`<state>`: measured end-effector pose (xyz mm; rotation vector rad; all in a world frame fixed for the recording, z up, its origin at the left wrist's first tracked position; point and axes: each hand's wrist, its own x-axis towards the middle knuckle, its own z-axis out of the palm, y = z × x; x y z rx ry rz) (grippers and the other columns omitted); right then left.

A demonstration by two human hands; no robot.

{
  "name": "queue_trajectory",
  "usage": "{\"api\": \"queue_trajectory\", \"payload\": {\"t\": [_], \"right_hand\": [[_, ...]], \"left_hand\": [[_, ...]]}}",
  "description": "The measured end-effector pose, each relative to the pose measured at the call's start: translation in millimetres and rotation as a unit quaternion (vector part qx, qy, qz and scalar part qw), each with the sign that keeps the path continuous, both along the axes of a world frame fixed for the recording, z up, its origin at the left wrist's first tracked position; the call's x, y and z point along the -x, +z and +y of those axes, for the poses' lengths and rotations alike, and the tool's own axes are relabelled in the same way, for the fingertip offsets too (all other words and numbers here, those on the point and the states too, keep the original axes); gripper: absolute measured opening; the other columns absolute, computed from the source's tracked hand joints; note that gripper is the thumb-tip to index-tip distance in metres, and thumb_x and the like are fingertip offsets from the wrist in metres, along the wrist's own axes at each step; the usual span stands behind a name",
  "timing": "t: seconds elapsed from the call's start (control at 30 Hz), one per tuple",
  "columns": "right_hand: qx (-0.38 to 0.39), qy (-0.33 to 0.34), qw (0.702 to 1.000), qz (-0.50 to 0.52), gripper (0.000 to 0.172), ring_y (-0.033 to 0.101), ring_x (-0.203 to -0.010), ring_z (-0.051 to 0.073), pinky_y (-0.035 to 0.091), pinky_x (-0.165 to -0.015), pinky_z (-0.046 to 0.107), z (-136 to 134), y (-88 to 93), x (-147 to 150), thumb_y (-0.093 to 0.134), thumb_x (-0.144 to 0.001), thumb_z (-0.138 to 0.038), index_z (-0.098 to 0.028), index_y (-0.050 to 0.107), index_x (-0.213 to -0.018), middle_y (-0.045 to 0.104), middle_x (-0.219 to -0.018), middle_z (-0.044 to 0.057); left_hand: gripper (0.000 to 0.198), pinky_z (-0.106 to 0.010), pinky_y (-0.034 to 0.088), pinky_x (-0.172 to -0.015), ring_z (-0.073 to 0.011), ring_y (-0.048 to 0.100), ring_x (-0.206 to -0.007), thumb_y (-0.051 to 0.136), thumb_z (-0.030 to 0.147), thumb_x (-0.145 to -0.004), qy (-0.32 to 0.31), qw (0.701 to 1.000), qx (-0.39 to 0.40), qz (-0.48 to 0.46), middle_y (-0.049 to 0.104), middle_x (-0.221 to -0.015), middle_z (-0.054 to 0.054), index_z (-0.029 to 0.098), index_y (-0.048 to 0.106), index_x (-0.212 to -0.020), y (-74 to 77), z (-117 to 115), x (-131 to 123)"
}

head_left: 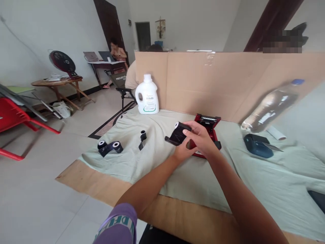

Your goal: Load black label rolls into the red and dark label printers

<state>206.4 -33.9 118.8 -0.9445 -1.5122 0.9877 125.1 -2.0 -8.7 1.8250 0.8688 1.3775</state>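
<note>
Both my hands hold a black ink ribbon roll above the cloth, its white core end facing left. A strip of dark film runs down from it to a narrower dark spool at the lower left. My right hand grips the upper right end, thumb and fingers closed on it. From below, my left hand closes on the lower side, its fingers partly hidden. Just behind the hands stands a red device with its lid raised; the hands cover part of it.
Left on the cloth lie a two-roll black ribbon and a small dark roll. A white jug stands by the cardboard panel. At right are a large plastic bottle, a dark blue device and a white tube.
</note>
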Motion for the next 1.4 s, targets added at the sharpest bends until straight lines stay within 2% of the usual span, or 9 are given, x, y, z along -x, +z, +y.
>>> {"api": "queue_trajectory", "payload": {"t": [0.2,0.4,0.57,0.8,0.97,1.1,1.23,1.3,1.4], "right_hand": [[-0.022,-0.141,0.99,-0.004,0.028,0.068,-0.091,0.023,0.055,-0.085,0.041,11,-0.3,-77,0.072,-0.079,-0.038,-0.024,0.073,-0.103,0.074,-0.102,0.004],[-0.015,-0.248,0.941,-0.228,0.029,0.069,-0.092,0.028,0.052,-0.089,0.046,31,-17.0,-133,0.063,-0.083,-0.032,-0.019,0.076,-0.105,0.077,-0.099,0.009],[0.031,-0.183,0.904,-0.386,0.029,0.066,-0.105,0.029,0.047,-0.096,0.043,41,-37.8,-136,0.058,-0.088,-0.025,-0.021,0.077,-0.11,0.076,-0.111,0.008],[0.081,-0.208,0.846,-0.485,0.03,0.05,-0.123,0.035,0.034,-0.103,0.054,50,-45.8,-115,0.055,-0.093,-0.025,-0.023,0.074,-0.116,0.074,-0.119,0.008],[0.083,-0.213,0.868,-0.441,0.021,0.054,-0.117,0.034,0.037,-0.1,0.051,47,-39.9,-116,0.062,-0.085,-0.026,-0.024,0.076,-0.101,0.076,-0.111,0.006],[0.081,-0.244,0.912,-0.319,0.014,0.064,-0.084,0.024,0.047,-0.085,0.04,48,-37.2,-130,0.06,-0.08,-0.031,-0.022,0.071,-0.076,0.074,-0.085,0.005],[0.002,-0.384,0.91,-0.159,0.032,0.063,-0.097,0.025,0.048,-0.091,0.042,58,-43.7,-145,0.062,-0.077,-0.039,-0.02,0.065,-0.103,0.072,-0.107,0.009],[-0.024,-0.352,0.933,-0.076,0.046,0.061,-0.108,0.024,0.047,-0.097,0.042,64,-48.5,-147,0.06,-0.08,-0.047,-0.021,0.06,-0.117,0.067,-0.122,0.011],[-0.018,-0.303,0.952,-0.031,0.042,0.062,-0.103,0.022,0.046,-0.097,0.04,65,-52.7,-145,0.055,-0.084,-0.055,-0.021,0.062,-0.107,0.068,-0.115,0.01]], "left_hand": [[0.05,-0.047,0.051,-0.102,-0.0269,0.062,-0.114,0.075,0.042,-0.081,0.016,0.997,-0.068,0.013,0.069,-0.118,-0.009,0.023,0.063,-0.126,-2.2,3,0],[0.041,-0.044,0.049,-0.098,-0.0251,0.058,-0.115,0.068,0.027,-0.084,0.027,0.959,-0.264,0.101,0.065,-0.126,-0.011,0.023,0.061,-0.124,2.1,-2,0],[0.035,-0.039,0.047,-0.095,-0.0228,0.056,-0.112,0.058,0.013,-0.084,0.057,0.91,-0.376,0.166,0.067,-0.122,-0.007,0.028,0.069,-0.114,-0.4,-10,-7],[0.048,-0.038,0.043,-0.093,-0.0219,0.053,-0.109,0.049,0.003,-0.08,0.073,0.911,-0.356,0.194,0.071,-0.117,-0.002,0.031,0.073,-0.111,2.3,-10,-7],[0.046,-0.038,0.041,-0.094,-0.0221,0.052,-0.111,0.048,0.005,-0.084,0.08,0.915,-0.335,0.21,0.071,-0.118,-0.002,0.032,0.074,-0.112,2.7,-9,-8],[0.045,-0.038,0.04,-0.094,-0.0222,0.051,-0.111,0.047,0.005,-0.086,0.075,0.918,-0.334,0.199,0.071,-0.118,-0.003,0.03,0.073,-0.113,5.3,-11,-8],[0.043,-0.037,0.04,-0.092,-0.0215,0.052,-0.11,0.045,0.006,-0.089,0.069,0.921,-0.337,0.182,0.072,-0.116,-0.002,0.029,0.072,-0.114,7.2,-13,-8],[0.043,-0.037,0.04,-0.092,-0.0209,0.052,-0.11,0.044,0.007,-0.091,0.065,0.923,-0.336,0.177,0.072,-0.116,-0.002,0.029,0.072,-0.115,7.5,-14,-8],[0.043,-0.037,0.04,-0.092,-0.0202,0.053,-0.108,0.043,0.008,-0.093,0.063,0.924,-0.335,0.173,0.073,-0.115,-0.001,0.03,0.072,-0.115,7.4,-14,-8]]}}
